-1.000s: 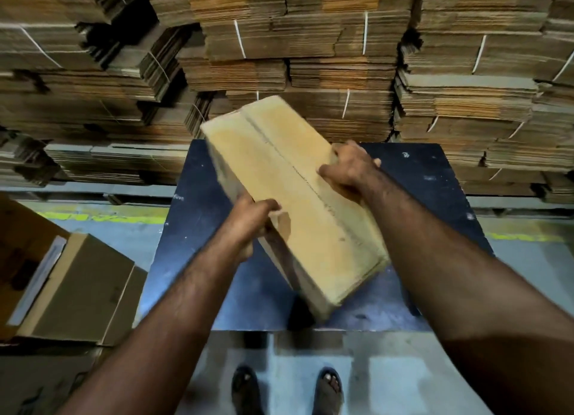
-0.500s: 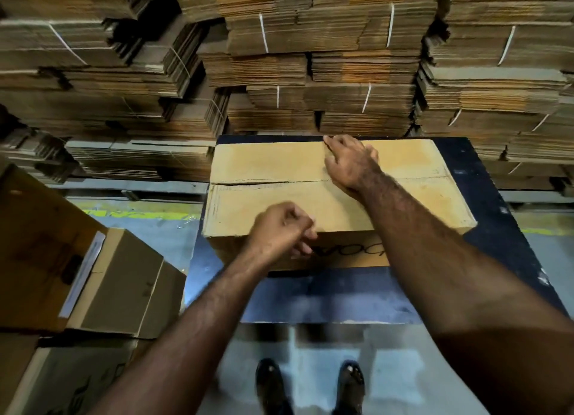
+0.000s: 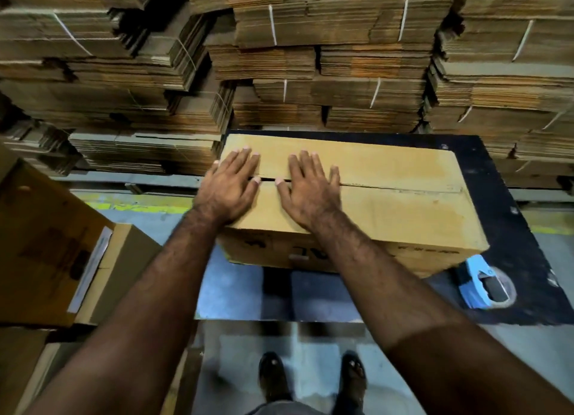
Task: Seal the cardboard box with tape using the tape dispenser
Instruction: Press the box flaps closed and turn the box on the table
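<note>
A long brown cardboard box [image 3: 397, 203] lies flat on the dark table [image 3: 512, 228], its two top flaps folded down and meeting along a middle seam. My left hand [image 3: 231, 188] and my right hand [image 3: 309, 189] both rest flat on the left part of the top, fingers spread across the seam, holding nothing. A blue tape dispenser [image 3: 484, 285] with a roll of tape sits on the table by the box's near right corner, apart from both hands.
Tied bundles of flattened cardboard [image 3: 310, 57] are stacked high behind the table. Other brown boxes [image 3: 59, 253] stand on the floor at the left. My feet [image 3: 310, 377] are at the table's near edge, on grey floor with a yellow line [image 3: 136, 208].
The box went from tilted in both hands to lying flat on the table. Both hands have moved to its left part and now press flat on the flaps.
</note>
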`<state>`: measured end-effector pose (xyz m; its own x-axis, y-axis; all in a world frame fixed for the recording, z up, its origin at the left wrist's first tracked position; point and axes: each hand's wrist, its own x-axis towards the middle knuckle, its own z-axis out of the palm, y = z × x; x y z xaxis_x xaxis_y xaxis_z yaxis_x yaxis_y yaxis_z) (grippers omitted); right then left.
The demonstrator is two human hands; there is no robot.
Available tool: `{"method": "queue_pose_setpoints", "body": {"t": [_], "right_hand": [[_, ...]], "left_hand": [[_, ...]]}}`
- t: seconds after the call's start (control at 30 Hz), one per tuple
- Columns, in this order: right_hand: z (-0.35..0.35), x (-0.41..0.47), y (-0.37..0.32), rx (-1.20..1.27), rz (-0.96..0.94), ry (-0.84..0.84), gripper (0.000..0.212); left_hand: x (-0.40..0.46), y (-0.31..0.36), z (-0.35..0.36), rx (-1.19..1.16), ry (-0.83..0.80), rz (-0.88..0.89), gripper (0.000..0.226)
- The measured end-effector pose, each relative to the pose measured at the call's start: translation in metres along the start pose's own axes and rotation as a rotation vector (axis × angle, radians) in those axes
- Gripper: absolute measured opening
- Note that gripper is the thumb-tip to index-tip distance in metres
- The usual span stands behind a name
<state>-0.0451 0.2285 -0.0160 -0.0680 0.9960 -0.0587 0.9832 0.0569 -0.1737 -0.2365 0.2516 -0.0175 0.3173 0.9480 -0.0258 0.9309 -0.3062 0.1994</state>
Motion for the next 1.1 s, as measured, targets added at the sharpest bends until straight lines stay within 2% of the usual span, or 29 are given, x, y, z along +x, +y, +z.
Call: {"method": "queue_pose_setpoints", "body": {"t": [0.17, 0.3, 0.6, 0.7, 0.77, 0.83, 1.0, 1.1], "right_hand": [[0.000, -0.009, -0.016, -0.023, -0.145, -0.029, 0.067], [0.002, -0.027, 0.009, 0.014, -0.140, -0.097, 0.069], [-0.029, -0.068, 0.173, -0.039, 0.175, -0.067, 0.069], [-0.034, -0.079, 0.211, -0.038, 0.279, -0.008, 0.071], [-0.036, -0.081, 0.222, -0.017, 0.356, 0.017, 0.071], [-0.038, -0.083, 0.224, 0.042, 0.382, 0.038, 0.070], [-0.051, -0.078, 0.249, 0.413, 0.338, 0.205, 0.057], [-0.057, -0.087, 0.277, 0.521, 0.329, 0.360, 0.043]], "left_hand": [[-0.003, 0.003, 0.006, 0.065, 0.011, -0.001, 0.069], [-0.006, 0.008, 0.009, 0.102, -0.002, -0.027, 0.074], [-0.007, 0.011, 0.007, 0.097, -0.009, -0.034, 0.075], [-0.005, 0.015, 0.006, 0.144, -0.022, -0.077, 0.070], [-0.002, 0.028, 0.005, 0.181, -0.032, -0.135, 0.076], [0.000, 0.056, 0.005, 0.167, -0.030, -0.123, 0.085], [0.005, 0.185, 0.017, 0.068, -0.092, 0.240, 0.100], [0.014, 0.270, 0.035, 0.080, -0.144, 0.360, 0.113]]}}
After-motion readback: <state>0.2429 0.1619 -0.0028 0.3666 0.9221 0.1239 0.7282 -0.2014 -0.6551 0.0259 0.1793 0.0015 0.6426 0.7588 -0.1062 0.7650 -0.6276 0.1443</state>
